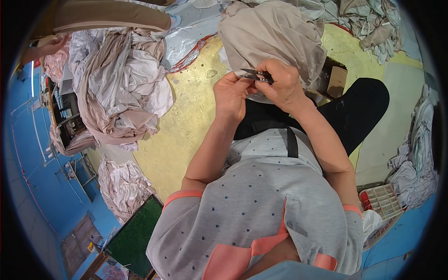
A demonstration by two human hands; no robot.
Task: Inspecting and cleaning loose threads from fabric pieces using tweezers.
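Snips (pixel 255 74) sit pinched in my right hand (pixel 282 86) while my left hand (pixel 229 95) pinches something too small to tell, both raised close over the beige cloth (pixel 270 35).

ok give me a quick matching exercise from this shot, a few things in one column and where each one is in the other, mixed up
Things:
1. thread snips
2. beige cloth bundle
3. green mat
4. red and white tray

Places:
A. lower left, on the floor
B. between the left hand and right hand
C. lower right, by the person's elbow
D. just beyond the hands, on the lap

Pairs: 1-B, 2-D, 3-A, 4-C
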